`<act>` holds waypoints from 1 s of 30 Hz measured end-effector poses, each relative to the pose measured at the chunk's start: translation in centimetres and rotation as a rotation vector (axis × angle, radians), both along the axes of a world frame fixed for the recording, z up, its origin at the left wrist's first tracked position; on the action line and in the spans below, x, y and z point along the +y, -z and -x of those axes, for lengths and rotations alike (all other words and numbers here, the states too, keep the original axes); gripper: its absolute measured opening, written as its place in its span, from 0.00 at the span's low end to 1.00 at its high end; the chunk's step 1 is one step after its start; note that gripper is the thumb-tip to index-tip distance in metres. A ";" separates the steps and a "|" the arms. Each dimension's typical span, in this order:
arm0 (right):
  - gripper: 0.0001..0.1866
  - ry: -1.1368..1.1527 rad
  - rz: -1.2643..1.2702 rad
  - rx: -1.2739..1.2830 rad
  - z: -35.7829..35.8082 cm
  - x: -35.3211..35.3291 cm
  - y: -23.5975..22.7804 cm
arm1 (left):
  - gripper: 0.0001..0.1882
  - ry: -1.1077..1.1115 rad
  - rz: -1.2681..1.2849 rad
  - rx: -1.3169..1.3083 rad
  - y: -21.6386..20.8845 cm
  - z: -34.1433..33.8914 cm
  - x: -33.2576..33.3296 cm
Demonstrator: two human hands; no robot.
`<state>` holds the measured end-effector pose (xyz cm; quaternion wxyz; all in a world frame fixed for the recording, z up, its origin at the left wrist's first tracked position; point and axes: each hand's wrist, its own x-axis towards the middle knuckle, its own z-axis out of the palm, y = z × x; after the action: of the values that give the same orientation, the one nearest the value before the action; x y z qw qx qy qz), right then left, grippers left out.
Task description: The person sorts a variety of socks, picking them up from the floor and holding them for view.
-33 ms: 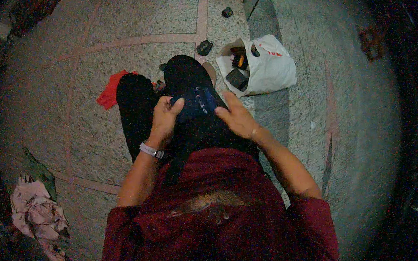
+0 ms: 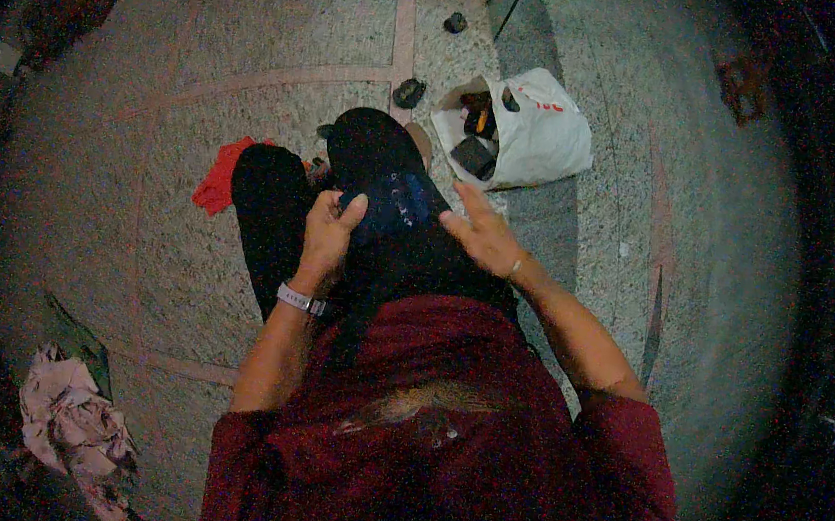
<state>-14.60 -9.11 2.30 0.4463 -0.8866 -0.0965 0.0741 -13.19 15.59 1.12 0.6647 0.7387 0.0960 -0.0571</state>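
Observation:
A dark blue piece of cloth (image 2: 392, 208) with small pale marks lies spread over my dark-trousered right thigh. My left hand (image 2: 328, 232), with a pale band on its wrist, pinches the cloth's left edge between thumb and fingers. On the cloth's right side, my right hand (image 2: 481, 231) rests at the side of the thigh with thumb and fingers apart, holding nothing. The dim light blurs the cloth's lower edge into the trousers.
A white plastic bag (image 2: 550, 138) lies on its side ahead right, its mouth showing dark items. Two small dark lumps (image 2: 408, 93) sit nearby on the speckled floor. Red cloth (image 2: 221, 176) lies beside my left knee, and crumpled pinkish material (image 2: 76, 414) at lower left.
My right hand has shifted slightly to the right, its thumb drawing away from the blue cloth. The left hand keeps nearly the same place on the edge.

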 end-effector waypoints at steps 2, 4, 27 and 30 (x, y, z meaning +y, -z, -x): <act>0.19 0.116 -0.203 0.069 0.5 -1.1 -1.0 | 0.15 0.014 0.035 0.052 -1.1 0.2 -0.3; 0.13 0.131 -0.266 0.048 0.5 -1.1 -1.4 | 0.15 0.015 -0.029 0.121 -1.0 0.1 -0.4; 0.07 0.223 -0.071 -0.170 0.0 5.0 -0.7 | 0.14 -0.008 0.042 0.028 1.0 0.6 2.8; 0.07 0.138 -0.011 -0.036 0.0 4.4 -2.0 | 0.14 -0.018 0.047 0.044 -0.4 0.7 2.5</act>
<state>-14.59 -4.70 4.35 0.4533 -0.8899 -0.0438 0.0266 -13.87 18.13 1.50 0.6801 0.7205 0.1160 -0.0695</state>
